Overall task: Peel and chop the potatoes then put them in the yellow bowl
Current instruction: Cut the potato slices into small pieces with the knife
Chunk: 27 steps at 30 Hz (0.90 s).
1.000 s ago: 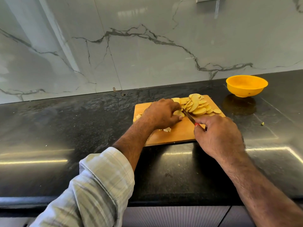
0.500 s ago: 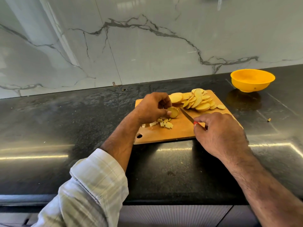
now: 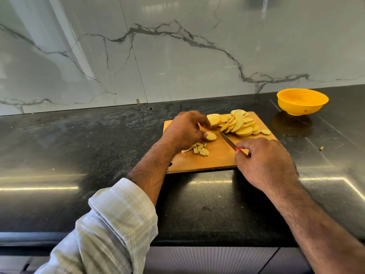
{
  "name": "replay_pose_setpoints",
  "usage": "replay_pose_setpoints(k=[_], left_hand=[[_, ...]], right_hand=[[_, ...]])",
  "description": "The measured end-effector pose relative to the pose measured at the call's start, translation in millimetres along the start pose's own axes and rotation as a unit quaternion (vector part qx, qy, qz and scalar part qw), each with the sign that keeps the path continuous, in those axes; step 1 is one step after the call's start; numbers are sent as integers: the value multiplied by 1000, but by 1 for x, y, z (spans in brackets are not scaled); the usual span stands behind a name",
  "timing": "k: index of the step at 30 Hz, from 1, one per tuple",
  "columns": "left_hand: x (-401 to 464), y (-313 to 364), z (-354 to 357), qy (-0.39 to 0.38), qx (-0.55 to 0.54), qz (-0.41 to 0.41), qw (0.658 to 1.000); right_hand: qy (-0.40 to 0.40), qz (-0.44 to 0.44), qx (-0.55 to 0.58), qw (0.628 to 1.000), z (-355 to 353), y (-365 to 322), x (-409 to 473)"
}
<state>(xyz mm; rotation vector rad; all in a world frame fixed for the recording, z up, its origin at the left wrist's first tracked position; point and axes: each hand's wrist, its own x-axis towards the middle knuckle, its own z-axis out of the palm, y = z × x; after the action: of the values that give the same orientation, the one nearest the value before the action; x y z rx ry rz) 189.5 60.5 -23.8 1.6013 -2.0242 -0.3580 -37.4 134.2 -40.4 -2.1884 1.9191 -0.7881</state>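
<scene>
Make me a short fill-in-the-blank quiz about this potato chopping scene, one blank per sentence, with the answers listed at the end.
1. The right hand grips a knife whose handle is ____ in colour.
2. The left hand pinches a single potato ____ above the cutting board.
3. The yellow bowl stands on the counter, off the board, and holds ____ potato pieces.
4. The small diced pieces lie on the board beside the ____ hand.

Answers: red; slice; no; left
</scene>
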Motion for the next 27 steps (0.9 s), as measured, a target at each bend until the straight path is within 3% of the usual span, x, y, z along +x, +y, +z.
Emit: replay_pose_setpoints(k=[4, 21, 27], left_hand=[[1, 4, 3, -46, 44, -9, 998], [5, 0, 2, -104, -30, 16, 994], [5, 1, 2, -110, 12, 29, 993]], right_hand=[[-11, 0, -4, 1000, 0, -1, 0], [-7, -42, -7, 999, 2, -10, -4], [-48, -81, -108, 990, -2, -21, -10]])
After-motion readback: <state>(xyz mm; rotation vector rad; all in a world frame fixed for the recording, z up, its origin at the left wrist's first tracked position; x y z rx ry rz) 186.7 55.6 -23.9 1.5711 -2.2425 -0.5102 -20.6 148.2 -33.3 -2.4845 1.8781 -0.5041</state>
